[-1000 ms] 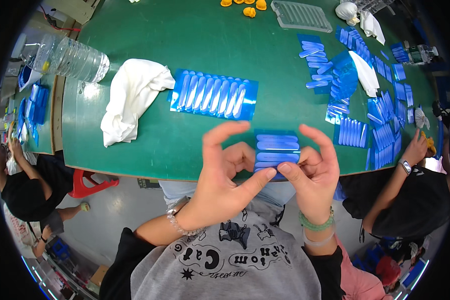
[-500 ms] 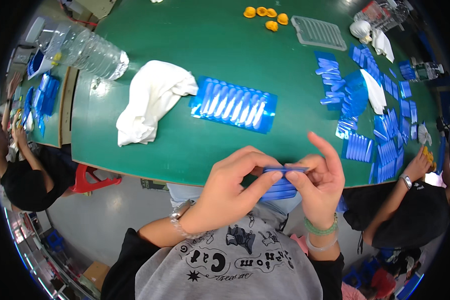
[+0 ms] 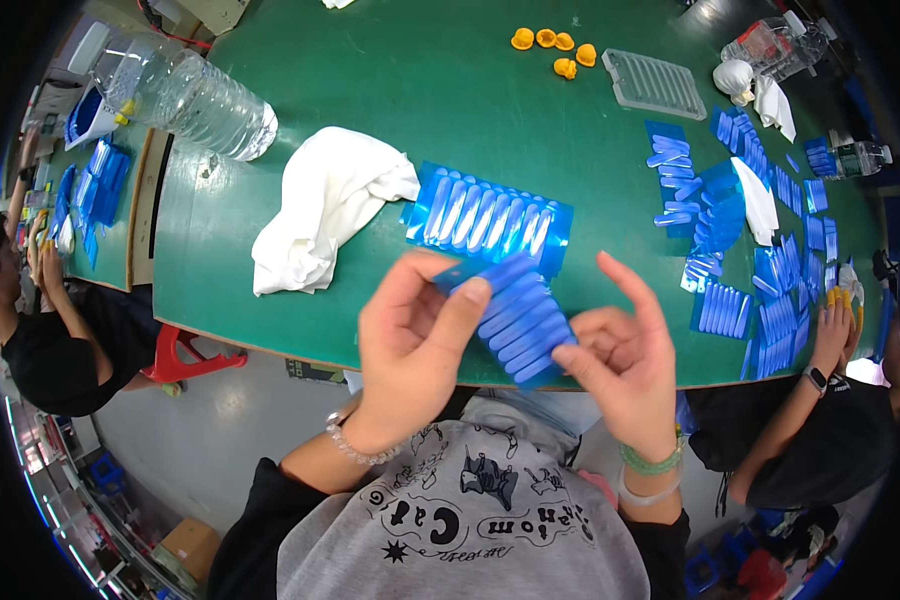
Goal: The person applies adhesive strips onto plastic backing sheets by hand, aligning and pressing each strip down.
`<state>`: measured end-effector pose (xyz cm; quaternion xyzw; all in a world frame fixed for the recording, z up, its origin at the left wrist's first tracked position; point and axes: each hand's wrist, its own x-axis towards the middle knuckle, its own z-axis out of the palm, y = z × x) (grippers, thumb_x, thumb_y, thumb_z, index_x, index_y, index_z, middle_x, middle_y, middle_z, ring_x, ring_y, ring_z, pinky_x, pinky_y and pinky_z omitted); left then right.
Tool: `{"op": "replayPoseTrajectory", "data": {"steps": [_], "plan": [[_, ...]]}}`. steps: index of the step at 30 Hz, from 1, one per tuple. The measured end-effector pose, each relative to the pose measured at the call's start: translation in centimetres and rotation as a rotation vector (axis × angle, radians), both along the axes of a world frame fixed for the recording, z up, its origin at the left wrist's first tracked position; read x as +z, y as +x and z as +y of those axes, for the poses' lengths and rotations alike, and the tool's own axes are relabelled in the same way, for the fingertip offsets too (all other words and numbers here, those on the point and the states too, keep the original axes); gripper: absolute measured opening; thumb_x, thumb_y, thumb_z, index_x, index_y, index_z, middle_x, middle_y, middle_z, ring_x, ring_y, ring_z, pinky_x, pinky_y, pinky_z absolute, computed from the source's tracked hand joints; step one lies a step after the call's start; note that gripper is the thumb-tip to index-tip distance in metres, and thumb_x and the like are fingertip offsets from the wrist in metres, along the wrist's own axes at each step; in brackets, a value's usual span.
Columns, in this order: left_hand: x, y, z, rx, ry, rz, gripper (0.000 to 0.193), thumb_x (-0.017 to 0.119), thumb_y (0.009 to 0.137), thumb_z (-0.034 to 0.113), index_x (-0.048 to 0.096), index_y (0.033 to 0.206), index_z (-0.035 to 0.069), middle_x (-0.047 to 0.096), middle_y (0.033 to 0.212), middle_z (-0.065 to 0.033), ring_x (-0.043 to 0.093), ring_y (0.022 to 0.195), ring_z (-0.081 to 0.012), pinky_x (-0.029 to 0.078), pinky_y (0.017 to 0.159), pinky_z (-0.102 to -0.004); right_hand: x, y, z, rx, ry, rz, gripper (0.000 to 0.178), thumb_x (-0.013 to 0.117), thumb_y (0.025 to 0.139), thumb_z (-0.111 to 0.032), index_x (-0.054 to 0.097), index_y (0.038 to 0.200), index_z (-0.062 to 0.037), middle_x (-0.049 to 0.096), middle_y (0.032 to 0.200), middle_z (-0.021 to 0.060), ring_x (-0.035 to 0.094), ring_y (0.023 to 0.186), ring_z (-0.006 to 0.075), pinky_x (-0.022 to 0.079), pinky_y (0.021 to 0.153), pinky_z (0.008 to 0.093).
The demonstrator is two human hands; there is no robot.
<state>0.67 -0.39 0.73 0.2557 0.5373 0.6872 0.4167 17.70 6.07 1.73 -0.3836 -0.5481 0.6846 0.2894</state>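
Note:
A blue sheet with a row of raised, finger-like strips [image 3: 522, 325] is held in the air before me, just above the table's front edge. My left hand [image 3: 415, 325] pinches its upper left corner between thumb and fingers. At its lower right edge, my right hand [image 3: 625, 365] grips it with thumb against bent fingers, and one finger sticks up. Behind it, a stack of similar blue strip sheets [image 3: 485, 215] lies flat on the green table [image 3: 370, 90], its near edge partly hidden. Left of that stack is a crumpled white cloth [image 3: 325, 205], touching it.
A large clear bottle [image 3: 195, 100] lies at the left. Several yellow finger cots [image 3: 565, 69] and a clear ribbed tray [image 3: 655, 84] are at the back. Many blue strip sheets [image 3: 725, 308] spread at right, near a co-worker's hand [image 3: 830, 325]. A red stool [image 3: 195, 357] stands at left.
The blue sheet has been raised and turned from nearly edge-on to face-on. My left hand has moved up and left, apart from the right, which now holds the lower edge.

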Motion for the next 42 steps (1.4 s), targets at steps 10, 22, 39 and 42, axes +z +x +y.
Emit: {"op": "replayPoseTrajectory", "data": {"steps": [10,22,39,42], "plan": [[-1.3,-3.6,1.3,0.112,-0.249,1.243,0.018,0.068,0.080,0.006,0.057,0.092,0.000,0.051,0.073,-0.0081,0.049,0.064,-0.0201,0.040,0.058,-0.0316,-1.7,-4.1,4.3,-0.113,0.540,-0.275,0.055,0.071,0.074,0.000,0.050,0.124,-0.0025,0.063,0.092,0.0098,0.061,0.072,0.0151,0.050,0.067,0.0269],[-0.3,-1.1,1.7,0.157,-0.003,1.294,0.042,0.065,0.079,0.000,0.051,0.119,0.001,0.051,0.109,-0.0121,0.047,0.083,-0.0186,0.040,0.065,-0.0277,2.8,8.7,9.1,-0.180,1.415,-1.158,0.026,0.065,0.070,0.001,0.068,0.090,-0.0160,0.057,0.124,0.0036,0.038,0.124,0.0317,0.026,0.102,0.0391],[0.5,5.1,1.9,-0.547,-0.050,-0.276,0.063,0.055,0.089,-0.004,0.020,0.141,0.003,0.052,0.122,-0.0136,0.055,0.106,-0.0156,0.047,0.086,-0.0262,1.6,4.3,3.8,-0.025,-0.073,-0.023,0.022,0.065,0.084,0.001,0.060,0.105,0.0041,0.067,0.091,0.0065,0.061,0.081,0.0074,0.049,0.073,0.0197],[-0.4,4.6,2.1,-0.460,-0.049,-0.064,0.042,0.055,0.090,0.001,0.040,0.129,0.001,0.059,0.108,-0.0103,0.057,0.098,-0.0111,0.047,0.079,-0.0226,1.0,4.0,3.9,-0.016,-0.146,-0.022,0.022,0.064,0.084,0.000,0.060,0.105,0.0041,0.067,0.091,0.0059,0.060,0.080,0.0063,0.048,0.071,0.0189]]}}
